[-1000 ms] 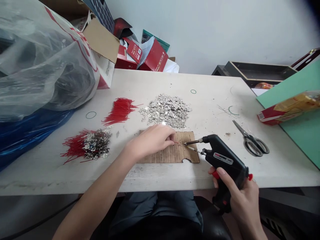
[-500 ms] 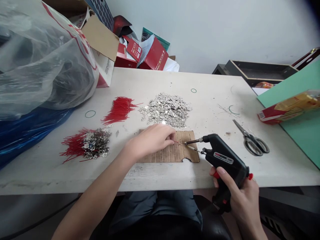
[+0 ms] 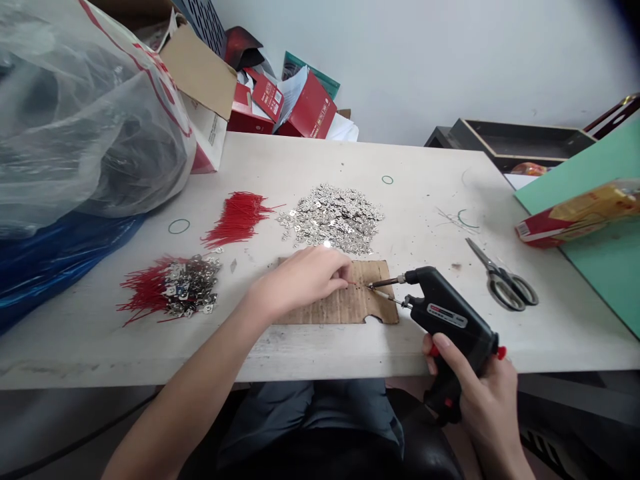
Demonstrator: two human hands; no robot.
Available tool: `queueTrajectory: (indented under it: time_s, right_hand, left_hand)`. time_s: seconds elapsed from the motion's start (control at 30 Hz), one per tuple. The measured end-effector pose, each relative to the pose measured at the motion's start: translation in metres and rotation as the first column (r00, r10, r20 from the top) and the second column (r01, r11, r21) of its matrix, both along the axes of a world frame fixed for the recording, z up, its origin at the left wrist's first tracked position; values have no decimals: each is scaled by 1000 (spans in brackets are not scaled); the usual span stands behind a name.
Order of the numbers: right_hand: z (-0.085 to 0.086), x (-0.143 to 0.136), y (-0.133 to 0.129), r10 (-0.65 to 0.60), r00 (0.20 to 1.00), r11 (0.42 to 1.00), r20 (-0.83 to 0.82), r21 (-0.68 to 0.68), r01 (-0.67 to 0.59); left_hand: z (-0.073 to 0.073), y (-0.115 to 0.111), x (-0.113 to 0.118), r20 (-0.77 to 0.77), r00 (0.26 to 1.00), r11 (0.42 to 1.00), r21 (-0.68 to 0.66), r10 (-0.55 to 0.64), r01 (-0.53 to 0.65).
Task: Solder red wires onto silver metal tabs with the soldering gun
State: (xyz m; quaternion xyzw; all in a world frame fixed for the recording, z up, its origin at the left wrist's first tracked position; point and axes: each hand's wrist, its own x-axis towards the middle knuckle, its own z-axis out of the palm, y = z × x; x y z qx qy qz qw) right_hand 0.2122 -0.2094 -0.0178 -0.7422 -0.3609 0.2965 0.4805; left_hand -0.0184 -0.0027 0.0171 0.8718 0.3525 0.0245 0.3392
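Note:
My right hand (image 3: 480, 383) grips a black soldering gun (image 3: 453, 327) by its handle, thumb near the red trigger. The gun's tip and its thin solder feed tube meet over the right part of a brown cardboard piece (image 3: 325, 310). My left hand (image 3: 315, 273) rests over that cardboard, thumb and forefinger pinched on a short red wire (image 3: 353, 284) whose end lies near the tip. Whatever small part sits right under the tip is too small to make out. Behind the cardboard spreads a pile of small silver metal tabs (image 3: 337, 217).
Left of the tabs lies a bundle of red wires (image 3: 237, 217); nearer, a heap of wires with metal tabs attached (image 3: 173, 287). Scissors (image 3: 503, 277) lie at right, beside a green board (image 3: 600, 247). A large plastic bag (image 3: 95, 127) and red boxes (image 3: 310, 110) stand at back left.
Almost nothing differs. Both hands, the soldering gun and the red wire keep their places; the view has shifted very slightly.

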Motion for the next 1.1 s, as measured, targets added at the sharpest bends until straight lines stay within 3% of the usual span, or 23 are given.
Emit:
queueTrajectory:
  time_s: [1.1]
  right_hand:
    - [-2,-1,-2,-28,1000,1000,1,12,28]
  left_hand:
    - [1,-1,0,-3,1000,1000,-6,1,-1]
